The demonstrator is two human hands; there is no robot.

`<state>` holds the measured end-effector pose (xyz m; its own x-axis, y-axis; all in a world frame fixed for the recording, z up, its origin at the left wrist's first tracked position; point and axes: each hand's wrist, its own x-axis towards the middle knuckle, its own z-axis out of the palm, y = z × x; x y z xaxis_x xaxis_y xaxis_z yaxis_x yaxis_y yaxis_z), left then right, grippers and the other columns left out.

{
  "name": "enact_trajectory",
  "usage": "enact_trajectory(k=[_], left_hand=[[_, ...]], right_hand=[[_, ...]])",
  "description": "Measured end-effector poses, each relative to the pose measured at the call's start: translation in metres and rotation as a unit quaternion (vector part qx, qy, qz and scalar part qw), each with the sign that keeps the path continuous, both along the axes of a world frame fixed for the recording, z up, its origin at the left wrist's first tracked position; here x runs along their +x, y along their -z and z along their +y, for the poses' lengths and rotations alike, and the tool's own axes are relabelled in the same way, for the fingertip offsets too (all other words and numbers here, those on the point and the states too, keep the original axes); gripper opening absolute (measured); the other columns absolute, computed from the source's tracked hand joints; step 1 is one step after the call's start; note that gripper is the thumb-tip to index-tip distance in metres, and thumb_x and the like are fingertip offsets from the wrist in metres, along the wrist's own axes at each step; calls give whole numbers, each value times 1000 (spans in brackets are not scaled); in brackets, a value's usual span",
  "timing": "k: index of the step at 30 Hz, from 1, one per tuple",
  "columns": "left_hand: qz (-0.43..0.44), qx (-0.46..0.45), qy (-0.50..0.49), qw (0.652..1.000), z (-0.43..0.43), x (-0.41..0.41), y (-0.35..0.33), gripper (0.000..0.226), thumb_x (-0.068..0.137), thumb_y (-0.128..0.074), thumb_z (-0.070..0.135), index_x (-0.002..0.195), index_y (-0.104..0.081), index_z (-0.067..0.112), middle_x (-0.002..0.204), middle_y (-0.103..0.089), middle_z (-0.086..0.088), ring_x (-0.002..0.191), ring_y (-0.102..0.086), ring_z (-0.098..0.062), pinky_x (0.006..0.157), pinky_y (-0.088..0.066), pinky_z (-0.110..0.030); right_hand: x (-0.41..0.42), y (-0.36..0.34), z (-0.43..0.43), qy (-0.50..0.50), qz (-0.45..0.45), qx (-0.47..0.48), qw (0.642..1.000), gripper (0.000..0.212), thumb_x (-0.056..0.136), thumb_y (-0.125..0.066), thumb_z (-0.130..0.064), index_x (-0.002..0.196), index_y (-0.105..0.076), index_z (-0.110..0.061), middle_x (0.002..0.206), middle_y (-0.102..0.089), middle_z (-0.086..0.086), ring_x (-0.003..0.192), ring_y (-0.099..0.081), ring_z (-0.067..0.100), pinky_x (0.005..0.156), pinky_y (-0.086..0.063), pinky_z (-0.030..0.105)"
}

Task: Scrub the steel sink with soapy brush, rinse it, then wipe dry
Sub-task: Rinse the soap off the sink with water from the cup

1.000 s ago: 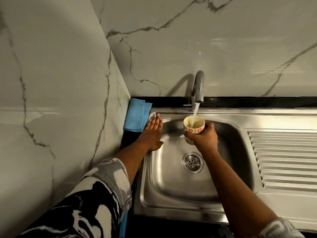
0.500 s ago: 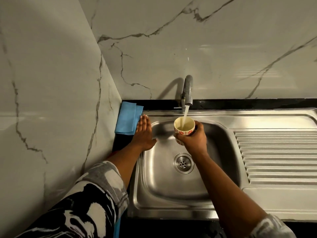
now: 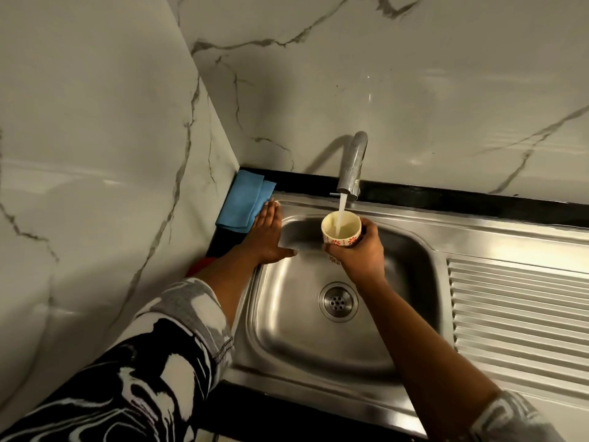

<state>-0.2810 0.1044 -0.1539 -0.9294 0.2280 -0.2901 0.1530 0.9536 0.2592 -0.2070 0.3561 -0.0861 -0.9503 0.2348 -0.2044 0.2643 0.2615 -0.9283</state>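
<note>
Right hand (image 3: 360, 253) grips cup (image 3: 341, 229), fingers curled round its side, upright under tap (image 3: 353, 164) near sink's back edge. Water (image 3: 341, 205) runs into cup. Left hand (image 3: 266, 234) flat, fingers straight, palm down on sink's back-left rim, holding nothing. Fingertips at edge of blue cloth (image 3: 243, 202); touching or not, can't tell. Cloth folded on bench (image 3: 446, 196) at back-left corner, against wall. Steel sink (image 3: 287, 330) set in bench, drain (image 3: 338, 301) mid-basin, below right wrist. Ribbed drainboard (image 3: 516, 314) on sink's right side. Marble walls (image 3: 414, 74) behind and left. Patterned sleeves (image 3: 153, 362) on both arms.
</note>
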Motion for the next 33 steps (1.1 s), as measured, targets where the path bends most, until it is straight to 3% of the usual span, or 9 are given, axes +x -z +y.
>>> enact_trajectory(k=[16,24,33], left_hand=[[-27,1,7,1000,-2,-7,-2,139,86,-72,70,163,25,6,170,33,-14,157,31,-31,125,15,-41],[-43,8,17,999,-3,-9,-8,131,93,-73,57,162,25,4,170,33,-15,157,32,-31,126,14,-40],[-54,12,21,998,-5,-10,-10,135,90,-76,55,161,28,6,169,36,-14,156,33,-30,128,12,-42]], right_hand=[[-8,-1,-7,0,38,-5,999,98,57,-98,-40,138,-45,-28,129,-60,-10,115,-62,14,97,-58,41],[-1,0,-13,23,40,-2,999,96,57,-99,-38,136,-46,-30,127,-61,-11,114,-63,15,96,-58,44],[4,-2,-21,26,53,6,998,89,60,-99,-31,133,-48,-29,124,-61,-14,110,-64,10,94,-60,38]])
